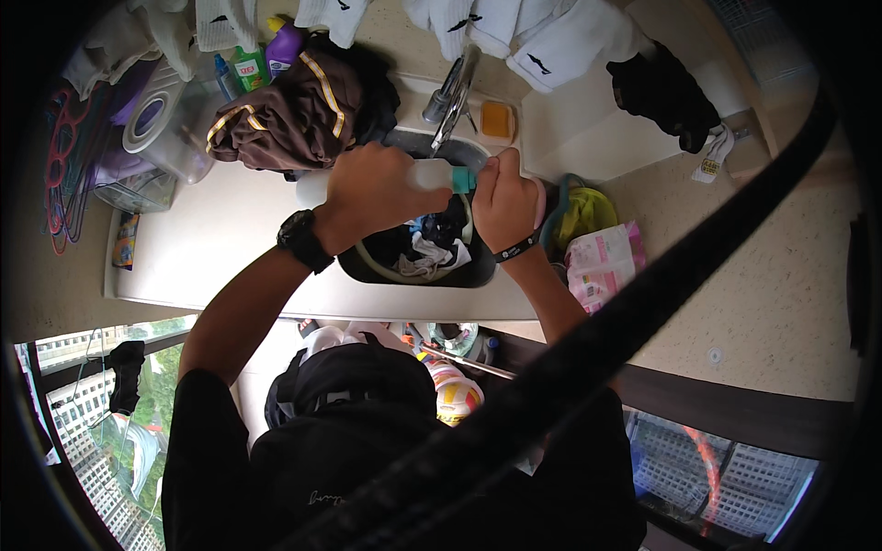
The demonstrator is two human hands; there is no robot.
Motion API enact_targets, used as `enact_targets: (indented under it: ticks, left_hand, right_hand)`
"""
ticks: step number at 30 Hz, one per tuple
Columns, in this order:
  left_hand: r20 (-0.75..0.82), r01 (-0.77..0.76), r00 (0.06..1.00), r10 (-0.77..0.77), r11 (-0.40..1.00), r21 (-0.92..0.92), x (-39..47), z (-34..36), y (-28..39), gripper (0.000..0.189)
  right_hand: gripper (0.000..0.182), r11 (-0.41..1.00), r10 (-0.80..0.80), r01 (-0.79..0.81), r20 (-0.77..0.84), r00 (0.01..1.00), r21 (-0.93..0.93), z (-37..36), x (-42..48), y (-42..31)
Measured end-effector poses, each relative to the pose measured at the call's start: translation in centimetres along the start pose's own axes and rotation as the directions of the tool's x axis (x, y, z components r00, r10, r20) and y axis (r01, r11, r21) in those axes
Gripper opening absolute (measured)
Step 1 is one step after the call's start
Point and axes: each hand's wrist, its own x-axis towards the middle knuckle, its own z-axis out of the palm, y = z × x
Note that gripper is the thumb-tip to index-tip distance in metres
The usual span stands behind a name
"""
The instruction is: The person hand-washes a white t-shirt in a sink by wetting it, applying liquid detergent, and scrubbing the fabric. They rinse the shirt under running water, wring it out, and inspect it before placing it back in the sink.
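My left hand (372, 193) is wrapped around a translucent white plastic bottle (428, 175), tilted sideways over the sink. At its right end is a teal cap or neck (463, 180). My right hand (504, 196) is closed just beside that end; whether it grips something small is hidden by the fingers. Below both hands, dark and pale clothes (431, 255) lie in a round basin (413, 277) inside the dark sink (358, 265). A chrome faucet (451, 103) stands behind the bottle. An orange bar of soap (497, 120) sits in a dish right of the faucet.
A brown garment with reflective stripes (289, 117) lies on the counter (207, 241), near a purple bottle (284, 48) and a green bottle (249, 69). White socks (544, 58) hang overhead. Right of the sink are a yellow-green cloth (589, 210) and a pink package (603, 265). A dark strap crosses the view.
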Motion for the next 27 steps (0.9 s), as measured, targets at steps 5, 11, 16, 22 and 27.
enact_targets:
  ticks: [5,11,16,22,27]
  left_hand:
    - [0.043,-0.016,0.999,0.014,0.999,0.033,0.0,0.9,0.8,0.057]
    - [0.076,-0.025,0.997,0.025,1.000,0.003,0.1,0.3,0.3,0.060]
    - [0.136,0.013,0.991,-0.016,1.000,0.018,0.2,-0.5,0.8,0.059]
    - [0.159,0.035,0.986,-0.039,0.999,0.033,-1.2,-0.6,0.1,0.061]
    - [0.169,0.036,0.985,-0.039,0.999,0.026,-2.5,-1.9,-1.4,0.061]
  right_hand:
    - [0.012,0.997,0.055,-0.054,-0.009,0.998,0.062,0.4,-1.2,1.1]
    - [0.012,0.997,0.038,-0.034,-0.058,0.998,0.070,-0.7,-0.6,1.2]
    - [0.011,0.993,0.108,-0.101,-0.120,0.987,0.060,-0.2,-1.2,-0.5]
    - [0.012,0.991,0.109,-0.109,0.006,0.994,0.080,0.7,-1.6,-0.9]
    - [0.012,0.985,0.123,-0.130,0.061,0.991,0.113,0.3,-1.4,-2.0]
